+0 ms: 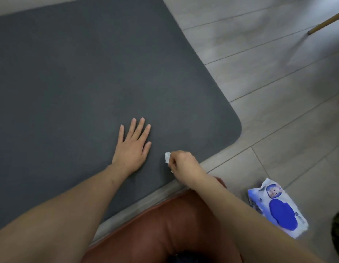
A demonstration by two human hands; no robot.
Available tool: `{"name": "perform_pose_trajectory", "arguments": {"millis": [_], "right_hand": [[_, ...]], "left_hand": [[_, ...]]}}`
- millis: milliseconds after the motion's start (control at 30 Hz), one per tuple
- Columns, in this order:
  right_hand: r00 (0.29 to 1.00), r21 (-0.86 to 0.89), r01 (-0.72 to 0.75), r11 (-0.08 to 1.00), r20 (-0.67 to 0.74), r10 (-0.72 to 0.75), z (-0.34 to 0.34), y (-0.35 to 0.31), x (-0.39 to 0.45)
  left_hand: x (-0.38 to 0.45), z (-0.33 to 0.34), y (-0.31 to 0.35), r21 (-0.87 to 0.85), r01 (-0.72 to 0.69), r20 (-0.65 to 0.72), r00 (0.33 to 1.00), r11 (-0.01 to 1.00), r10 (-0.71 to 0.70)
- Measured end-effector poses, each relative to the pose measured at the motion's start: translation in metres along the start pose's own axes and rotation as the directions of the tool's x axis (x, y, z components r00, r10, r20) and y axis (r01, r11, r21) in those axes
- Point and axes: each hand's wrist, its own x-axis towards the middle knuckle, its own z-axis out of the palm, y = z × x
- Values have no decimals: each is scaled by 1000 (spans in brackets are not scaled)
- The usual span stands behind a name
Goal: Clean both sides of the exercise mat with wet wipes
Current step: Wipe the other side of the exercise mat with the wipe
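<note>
A dark grey exercise mat [85, 73] lies flat on the floor and fills most of the view; its rounded corner is at the right. My left hand [132, 147] rests flat on the mat with fingers straight and spread. Just to its right, near the mat's front edge, my right hand [181, 163] grips a small bunched white wet wipe [167, 156] against the mat; most of the wipe is hidden inside the fist.
A blue and white pack of wet wipes [278, 207] lies on the grey plank floor [278, 92] at the lower right. A brown cushion [164, 224] sits under me. A wooden furniture leg [326, 21] stands at the top right, and a dark green object [338, 230] at the right edge.
</note>
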Motion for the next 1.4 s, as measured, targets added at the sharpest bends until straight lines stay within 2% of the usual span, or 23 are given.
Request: {"name": "perform_pose_trajectory", "arguments": {"millis": [167,300,400,633,767,833,933,1033,1200,1300,1400], "right_hand": [[962,138,85,987,-268,-46,28,-28,18],[892,112,176,978,-438,-110,28,-71,70],[869,136,193,972,-484,-105,25,-102,120],[766,38,259,965,-617,-182,6,-161,229],[753,8,285,959,-621,-218,-19,-204,304],[751,50,272,961,-635,-180,-31,-233,350],[720,145,245,959,-690,-80,-52,-280,414],[713,161,231,960,-699,-54,-65,-317,463],[574,175,240,955,-819,6,-52,-331,484],[571,143,242,960,-821,-22,-53,-327,485],[589,156,222,962,-808,-5,-59,-330,488]], "left_hand": [[-33,-9,-36,-45,145,-16,989,988,-146],[-20,-31,-88,-65,278,-71,957,958,-282],[-1,-46,-132,-71,325,-82,940,943,-331],[55,-78,-223,-109,450,-69,886,886,-459],[93,-101,-287,-118,503,-77,855,856,-512],[113,-115,-329,-126,530,-83,836,838,-542],[128,-120,-364,-73,539,-133,829,839,-544],[132,-114,-371,-34,530,-149,835,847,-529],[133,-115,-375,-47,531,-128,837,846,-532],[132,-124,-379,-99,510,-136,843,854,-520],[144,-145,-415,-64,430,-207,877,900,-434]]}}
